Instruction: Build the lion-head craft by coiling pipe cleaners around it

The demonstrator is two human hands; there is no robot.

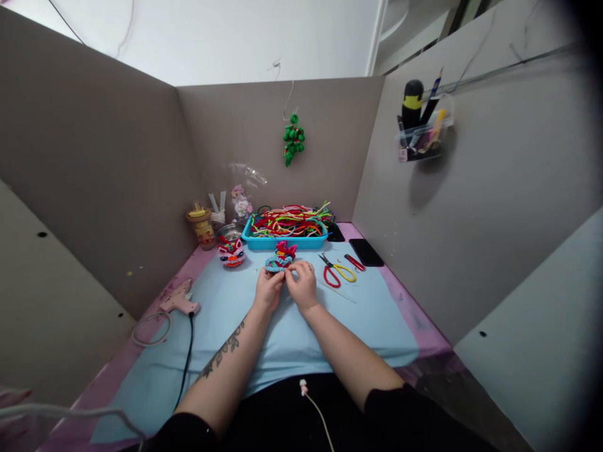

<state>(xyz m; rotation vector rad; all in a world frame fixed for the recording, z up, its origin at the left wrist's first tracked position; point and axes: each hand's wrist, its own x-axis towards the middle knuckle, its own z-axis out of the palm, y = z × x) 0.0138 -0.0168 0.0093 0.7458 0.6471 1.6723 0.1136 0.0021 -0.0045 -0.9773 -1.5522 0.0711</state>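
Both of my hands meet over the blue-covered table around a small knotted-cord figure [279, 262] in light blue, red and pink. My left hand [269, 289] grips its lower left side, fingers wrapped beneath it. At its lower right edge, the fingertips of my right hand [302, 284] are pinched together against the piece; whatever lies between them is too small to make out. A similar pink and red figure [231, 253] with an animal face sits to the left on the cloth. Scissors [335, 271] with one red and one yellow handle lie to the right.
A blue tray [285, 242] heaped with coloured cords stands behind my hands. On the left lie a pink glue gun [180, 299] and its cable. A red cutter [355, 262] and black phone [366, 253] are at right. Partition walls [277, 182] enclose the table.
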